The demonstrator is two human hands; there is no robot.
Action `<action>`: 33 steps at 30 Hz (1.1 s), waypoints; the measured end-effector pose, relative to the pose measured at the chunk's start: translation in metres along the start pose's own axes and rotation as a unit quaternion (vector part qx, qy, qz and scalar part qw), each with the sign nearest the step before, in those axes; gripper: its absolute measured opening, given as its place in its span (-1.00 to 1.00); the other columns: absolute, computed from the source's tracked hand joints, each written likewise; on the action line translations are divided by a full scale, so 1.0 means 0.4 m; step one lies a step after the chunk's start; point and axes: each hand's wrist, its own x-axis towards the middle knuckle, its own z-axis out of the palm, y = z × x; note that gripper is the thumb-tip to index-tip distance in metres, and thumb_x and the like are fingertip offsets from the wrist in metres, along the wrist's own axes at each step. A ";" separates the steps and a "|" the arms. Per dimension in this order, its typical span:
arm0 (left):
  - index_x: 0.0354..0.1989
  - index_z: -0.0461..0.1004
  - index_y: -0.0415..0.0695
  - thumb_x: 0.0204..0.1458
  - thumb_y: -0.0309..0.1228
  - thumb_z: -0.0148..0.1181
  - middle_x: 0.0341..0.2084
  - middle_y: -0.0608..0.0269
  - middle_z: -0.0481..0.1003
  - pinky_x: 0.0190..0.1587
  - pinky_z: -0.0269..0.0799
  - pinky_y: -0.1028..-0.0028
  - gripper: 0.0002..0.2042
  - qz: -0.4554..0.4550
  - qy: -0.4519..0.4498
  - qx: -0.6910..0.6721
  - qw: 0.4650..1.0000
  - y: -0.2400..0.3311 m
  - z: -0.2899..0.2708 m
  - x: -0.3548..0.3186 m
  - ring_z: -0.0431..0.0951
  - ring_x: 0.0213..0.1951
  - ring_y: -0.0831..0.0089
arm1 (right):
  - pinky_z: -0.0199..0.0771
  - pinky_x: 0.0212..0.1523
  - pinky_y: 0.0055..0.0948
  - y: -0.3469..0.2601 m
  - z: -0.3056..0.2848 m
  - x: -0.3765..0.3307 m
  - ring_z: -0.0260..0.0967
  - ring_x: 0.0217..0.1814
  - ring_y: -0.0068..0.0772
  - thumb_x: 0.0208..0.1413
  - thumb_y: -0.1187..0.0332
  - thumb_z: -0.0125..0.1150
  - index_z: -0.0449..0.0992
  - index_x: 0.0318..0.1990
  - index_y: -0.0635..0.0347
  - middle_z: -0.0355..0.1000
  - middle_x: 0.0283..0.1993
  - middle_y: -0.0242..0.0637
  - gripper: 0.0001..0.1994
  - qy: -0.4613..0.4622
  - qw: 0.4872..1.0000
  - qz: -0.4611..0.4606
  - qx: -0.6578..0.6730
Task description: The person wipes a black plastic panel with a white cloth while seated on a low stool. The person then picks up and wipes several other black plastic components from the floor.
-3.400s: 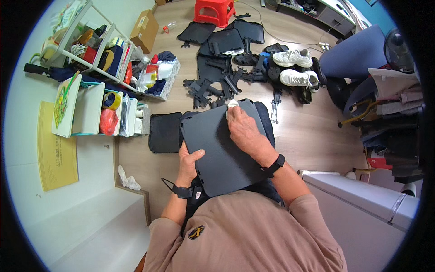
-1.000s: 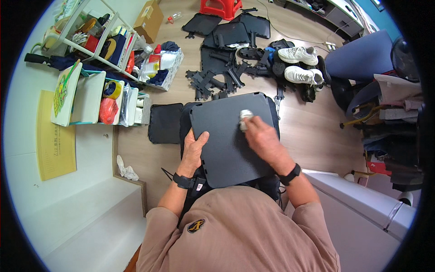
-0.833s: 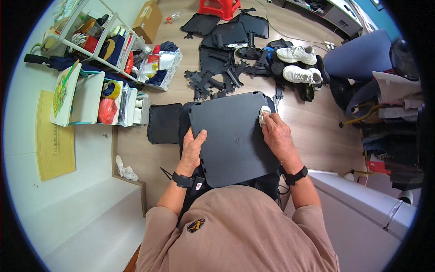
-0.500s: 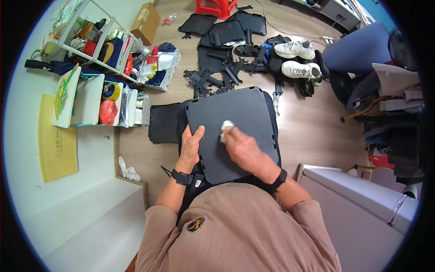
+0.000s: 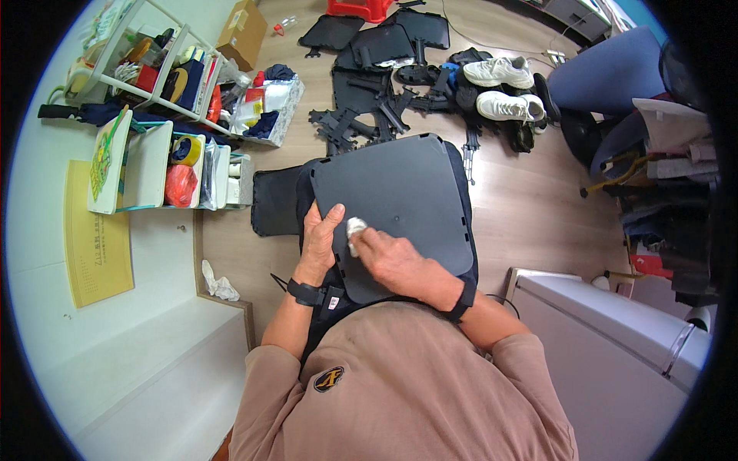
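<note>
Beneath the grey panel [image 5: 407, 180], most of the left hand's [image 5: 317, 242] fingers are hidden, with only the thumb on top; the lap [image 5: 463, 173] under it is largely covered; over the panel's lower left part, the right hand [image 5: 396, 263] hides some of the white wad [image 5: 355, 229], whose material cannot be told; left of the panel, a black tray [image 5: 274, 203] loses its right edge behind the leg; beyond the panel, the red stool [image 5: 361, 9] is cut off by the upper edge; far left of it, the yellow sheet's [image 5: 96, 250] fine print is too small to read; nearer the body than the panel, the brown shirt [image 5: 415, 384] runs off the lower edge.
</note>
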 end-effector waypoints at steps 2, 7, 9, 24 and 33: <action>0.30 0.40 -0.20 0.25 -0.33 0.29 0.13 0.21 0.53 0.22 0.41 0.39 -0.52 -0.016 -0.001 -0.009 1.000 -0.001 -0.003 0.000 0.51 0.12 0.43 | 0.65 -0.25 -0.25 0.026 -0.036 -0.036 0.55 -0.18 -0.08 0.11 0.50 0.18 0.46 0.02 0.49 0.37 -0.17 -0.05 -0.68 -0.010 0.999 0.047 0.008; 0.31 0.39 -0.19 0.26 -0.39 0.27 0.13 0.19 0.54 0.19 0.50 0.33 -0.54 -0.035 -0.002 -0.036 0.999 0.000 -0.006 0.001 0.56 0.09 0.37 | 0.61 -0.23 -0.24 0.117 -0.117 -0.126 0.52 -0.22 -0.09 0.09 0.57 0.27 0.49 0.10 0.35 0.41 -0.13 -0.12 -0.62 0.039 0.988 0.139 -0.060; 0.31 0.39 -0.20 0.24 -0.35 0.30 0.14 0.19 0.53 0.22 0.45 0.34 -0.51 -0.040 -0.004 -0.028 0.999 0.003 -0.004 0.000 0.53 0.11 0.38 | 0.62 -0.23 -0.20 0.144 -0.142 -0.163 0.53 -0.22 -0.04 0.12 0.57 0.25 0.50 0.09 0.31 0.42 -0.12 -0.11 -0.65 0.050 0.978 0.187 -0.078; 0.30 0.38 -0.22 0.22 -0.46 0.27 0.12 0.11 0.54 0.18 0.56 0.26 -0.53 -0.073 0.022 -0.093 0.993 0.022 0.036 -0.013 0.57 0.10 0.30 | 0.63 -0.26 -0.20 0.079 -0.126 -0.219 0.53 -0.24 -0.02 0.10 0.60 0.22 0.45 0.16 0.45 0.40 -0.14 -0.03 -0.58 0.050 0.974 0.205 -0.083; 0.28 0.38 -0.22 0.23 -0.46 0.26 0.09 0.17 0.54 0.22 0.48 0.31 -0.55 -0.040 0.016 -0.042 0.998 0.029 0.099 0.024 0.55 0.09 0.33 | 0.61 -0.40 -0.38 -0.025 -0.076 -0.123 0.51 -0.26 -0.23 0.10 0.49 0.20 0.46 0.08 0.55 0.36 -0.21 -0.12 -0.61 0.005 1.000 -0.013 -0.025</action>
